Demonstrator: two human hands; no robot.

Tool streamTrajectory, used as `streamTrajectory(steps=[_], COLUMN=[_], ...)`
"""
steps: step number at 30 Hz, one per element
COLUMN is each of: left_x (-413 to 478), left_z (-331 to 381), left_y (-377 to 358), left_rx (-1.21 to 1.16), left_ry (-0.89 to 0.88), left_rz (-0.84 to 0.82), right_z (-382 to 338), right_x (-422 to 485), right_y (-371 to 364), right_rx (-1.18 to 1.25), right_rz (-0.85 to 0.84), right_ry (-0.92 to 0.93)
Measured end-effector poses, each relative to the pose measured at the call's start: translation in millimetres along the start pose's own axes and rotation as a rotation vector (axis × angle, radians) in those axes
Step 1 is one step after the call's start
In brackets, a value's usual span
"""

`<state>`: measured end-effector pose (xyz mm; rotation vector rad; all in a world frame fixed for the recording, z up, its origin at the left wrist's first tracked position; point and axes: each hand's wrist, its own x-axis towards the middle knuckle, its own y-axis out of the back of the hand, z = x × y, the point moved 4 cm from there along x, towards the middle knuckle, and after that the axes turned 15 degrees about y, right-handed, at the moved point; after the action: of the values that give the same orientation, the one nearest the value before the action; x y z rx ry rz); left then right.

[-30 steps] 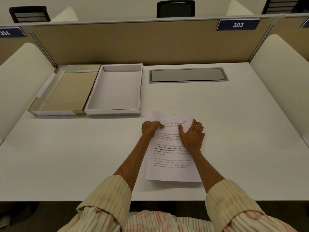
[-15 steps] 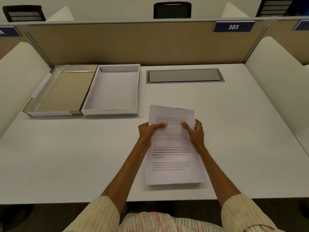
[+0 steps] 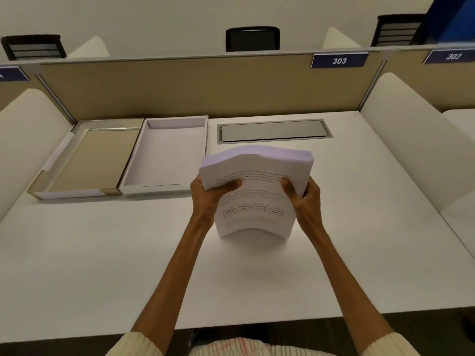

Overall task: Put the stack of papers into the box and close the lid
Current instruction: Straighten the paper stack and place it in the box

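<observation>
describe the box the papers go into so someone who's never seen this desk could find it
Start at the tan divider panel behind the white desk and look at its left end, where two shallow trays sit side by side. The box is the right one, next to the grey hatch. It is white inside, whereas the lid has a tan lining.

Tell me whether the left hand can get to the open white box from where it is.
Probably yes: the white box lies open just left of the left hand with bare table between, but that hand grips the paper stack.
</observation>
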<state>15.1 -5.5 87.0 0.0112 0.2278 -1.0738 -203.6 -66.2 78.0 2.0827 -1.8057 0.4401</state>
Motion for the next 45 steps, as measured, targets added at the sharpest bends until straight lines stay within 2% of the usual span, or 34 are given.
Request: streamTrajectory(steps=[6, 11, 14, 19, 24, 27, 33, 37, 41, 45], left_x=[-1, -1, 0, -3, 2, 4, 4, 9, 3, 5], left_z=[14, 33, 35, 27, -10, -12, -12, -40, -86, -95], left_y=[-5, -13, -16, -15, -8, -9, -6, 1, 12, 13], left_rx=[0.087, 0.010, 0.007, -0.056, 0.020, 0.044, -0.006, 0.025, 0.177, 0.217], left_ry=[-0.060, -0.117, -0.144, -0.206, -0.079, -0.091, -0.075, -0.030, 0.045, 0.066], left_rz=[-0.043, 0.109, 0.150, 0.117, 0.066, 0.052, -0.004, -0.064, -0.001, 0.042], right_z=[-5, -25, -29, -20, 5, 8, 14, 30, 60, 69], right_x=[-1, 21, 31, 29, 2, 3, -3, -10, -34, -40], right_y=[-4, -9, -10, -9, -10, -9, -7, -7, -9, -12], right_rx=[0.105, 0.114, 0.124, 0.181, 0.176, 0.183, 0.219, 0.207, 0.133, 0.078], right_rz=[0.037, 0.292, 0.343, 0.210, 0.089, 0.083, 0.057, 0.037, 0.021, 0.074], right_ry=[0.030, 0.047, 0.060, 0.068, -0.053, -0.099, -0.074, -0.121, -0.194, -0.224])
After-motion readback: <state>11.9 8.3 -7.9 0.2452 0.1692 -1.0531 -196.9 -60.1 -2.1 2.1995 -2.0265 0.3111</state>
